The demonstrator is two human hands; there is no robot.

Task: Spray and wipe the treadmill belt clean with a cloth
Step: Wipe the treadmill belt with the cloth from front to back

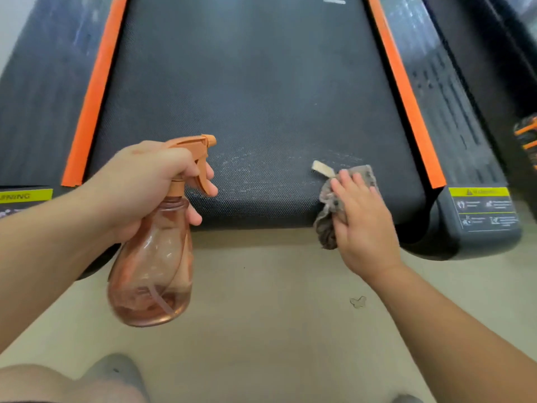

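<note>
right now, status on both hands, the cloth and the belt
Left hand grips spray bottle, fingers on trigger, aimed at belt. Right hand presses cloth at belt's near right edge. Pale streaks between them; nothing blocking.

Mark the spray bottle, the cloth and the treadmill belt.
spray bottle (pixel 151 266): head view, clear lower body.
cloth (pixel 327 231): head view, bunched lower fold at the belt's end.
treadmill belt (pixel 255 91): head view, bare black surface mid-belt.

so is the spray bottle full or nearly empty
Nearly empty: liquid shows only near the bottom of the see-through spray bottle.
</note>
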